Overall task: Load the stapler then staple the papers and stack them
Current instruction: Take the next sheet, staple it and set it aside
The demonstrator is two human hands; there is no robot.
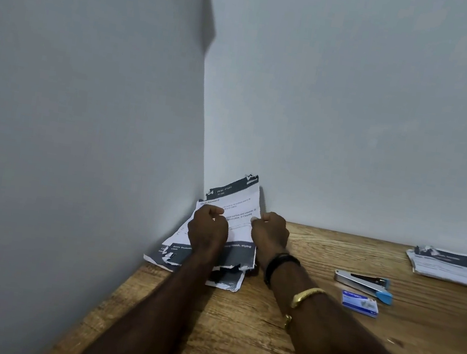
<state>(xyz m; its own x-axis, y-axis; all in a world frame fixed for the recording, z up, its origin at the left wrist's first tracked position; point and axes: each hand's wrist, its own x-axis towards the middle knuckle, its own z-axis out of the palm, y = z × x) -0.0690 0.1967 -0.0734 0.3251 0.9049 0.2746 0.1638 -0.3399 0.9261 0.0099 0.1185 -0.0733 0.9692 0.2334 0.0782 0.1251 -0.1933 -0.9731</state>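
My left hand (207,227) and my right hand (271,232) both grip a set of printed white-and-dark-grey sheets (236,204), held upright in the corner over a loose pile of papers (173,254) on the wooden table. A silver stapler with blue ends (364,283) lies closed on the table to the right of my right forearm. A small blue staple box (360,303) sits just in front of it. A second stack of papers (453,266) rests at the far right by the wall.
The wooden table (247,344) meets grey walls on the left (83,125) and at the back (354,118). My right wrist wears a black band and a gold bangle.
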